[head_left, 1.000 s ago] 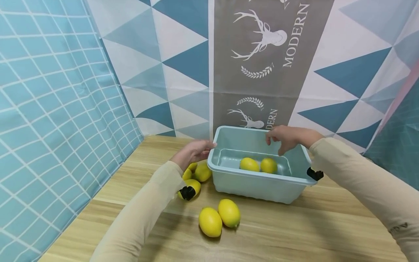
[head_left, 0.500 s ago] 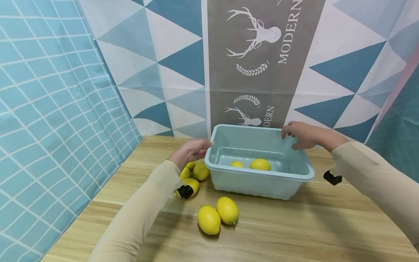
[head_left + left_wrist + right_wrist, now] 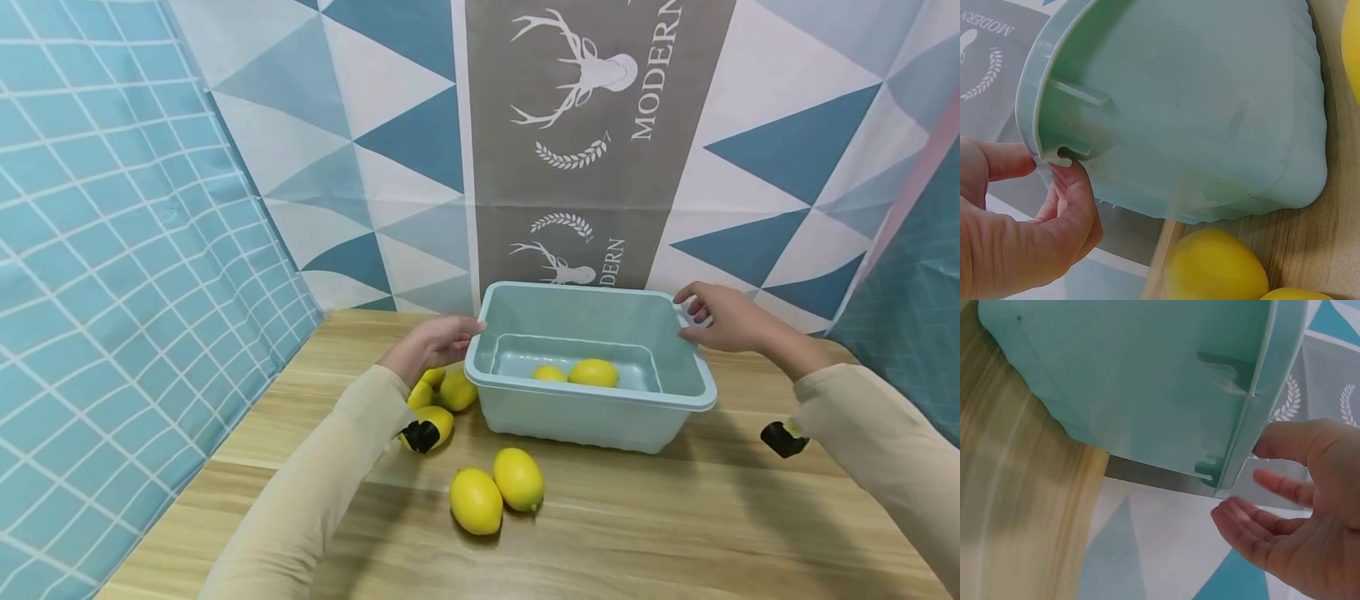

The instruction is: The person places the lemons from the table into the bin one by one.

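Observation:
A pale blue-green plastic bin [image 3: 585, 421] stands on the wooden table, with two lemons [image 3: 593, 372] visible on its floor. At the bin's left end, my left hand [image 3: 433, 343] pinches the rim between thumb and fingers, as the left wrist view shows. My right hand [image 3: 726, 319] is at the far right corner of the bin. In the right wrist view its thumb [image 3: 1285, 440] lies at the rim's outer edge, and the other fingers are spread below, apart from the bin. Whether the thumb presses on the rim I cannot tell.
Two lemons [image 3: 476, 501] lie side by side in front of the bin on the table [image 3: 630, 525]. Several more lemons [image 3: 457, 390] are clustered by its left side, partly under my left wrist. A patterned cloth wall [image 3: 420, 167] rises close behind.
My right hand has moved right, from above the inside of the bin to its right rim. The lemons inside have shifted. My left hand stays at the left rim.

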Motion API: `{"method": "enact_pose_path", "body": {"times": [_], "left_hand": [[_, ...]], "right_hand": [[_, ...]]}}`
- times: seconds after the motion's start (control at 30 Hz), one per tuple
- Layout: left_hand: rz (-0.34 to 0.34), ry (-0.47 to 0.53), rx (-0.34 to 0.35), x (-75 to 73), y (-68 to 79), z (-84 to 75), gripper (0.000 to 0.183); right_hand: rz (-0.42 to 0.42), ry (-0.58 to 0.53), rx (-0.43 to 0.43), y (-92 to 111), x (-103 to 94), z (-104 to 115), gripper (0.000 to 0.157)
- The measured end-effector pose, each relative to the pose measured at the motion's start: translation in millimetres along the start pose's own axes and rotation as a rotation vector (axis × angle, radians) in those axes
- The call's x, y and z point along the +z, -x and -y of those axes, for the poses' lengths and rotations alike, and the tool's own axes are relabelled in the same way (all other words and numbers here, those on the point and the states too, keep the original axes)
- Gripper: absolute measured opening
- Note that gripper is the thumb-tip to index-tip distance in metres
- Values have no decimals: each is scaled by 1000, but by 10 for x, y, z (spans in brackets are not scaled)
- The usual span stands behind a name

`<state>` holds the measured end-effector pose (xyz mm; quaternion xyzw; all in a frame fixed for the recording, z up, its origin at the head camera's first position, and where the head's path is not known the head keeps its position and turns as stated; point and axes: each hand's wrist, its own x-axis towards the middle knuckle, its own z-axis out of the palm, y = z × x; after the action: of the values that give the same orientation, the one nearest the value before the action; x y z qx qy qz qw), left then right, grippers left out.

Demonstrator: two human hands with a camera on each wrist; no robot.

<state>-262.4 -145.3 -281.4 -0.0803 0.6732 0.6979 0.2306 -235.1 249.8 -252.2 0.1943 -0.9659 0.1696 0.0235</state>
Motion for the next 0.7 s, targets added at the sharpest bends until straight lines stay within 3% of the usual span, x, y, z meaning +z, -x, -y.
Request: {"method": "enact_pose_path", "body": {"times": [0.23,0.47,0.57,0.7], "left_hand": [[1,21,-7,-24,6,-1,47],[4,32,-4,-20,9,-1,45],[8,38,-3,-11,16,2,47],[11,41,-7,-4,24,3,48]], "right_hand": [[61,-171,177,72,30,-108,60],[271,-664,396,59,41,-224,71],[310,-846,485,52,65,-274,56],[321,-955,543,73,79,-302,26]]}}
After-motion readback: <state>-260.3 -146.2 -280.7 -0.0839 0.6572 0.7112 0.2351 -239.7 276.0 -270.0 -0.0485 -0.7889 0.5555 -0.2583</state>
